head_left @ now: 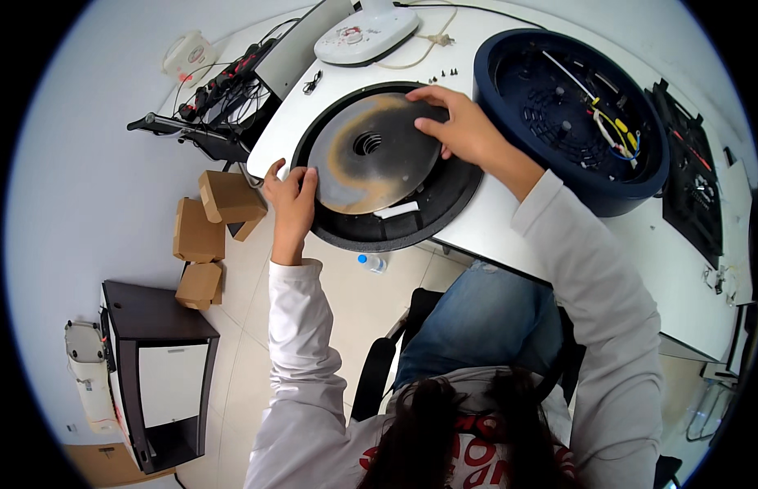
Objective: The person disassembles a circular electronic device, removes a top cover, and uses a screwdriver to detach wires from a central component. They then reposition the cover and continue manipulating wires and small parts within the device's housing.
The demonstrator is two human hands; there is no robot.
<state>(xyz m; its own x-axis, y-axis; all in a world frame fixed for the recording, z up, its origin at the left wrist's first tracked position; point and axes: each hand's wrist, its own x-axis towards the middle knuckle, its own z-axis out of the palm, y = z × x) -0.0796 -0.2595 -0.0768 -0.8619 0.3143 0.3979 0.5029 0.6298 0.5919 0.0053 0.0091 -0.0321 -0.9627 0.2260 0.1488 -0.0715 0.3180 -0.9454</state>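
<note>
Both hands are gripping a scorched grey metal disc lying in a round black tray on the white table: left hand pinching its near-left rim, right hand spread over the far edge. Brown cardboard boxes are sitting on the pale tiled floor.

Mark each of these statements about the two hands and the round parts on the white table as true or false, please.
1. Both hands grip the grey metal disc at its edge. True: left hand, right hand.
2. The disc lies in the dark blue housing. False: it sits over the black round base.
3. The disc has a hole in its centre. True.
4. The blue housing is empty. False: wires show inside.
5. Cardboard boxes lie on the floor. True.
</note>
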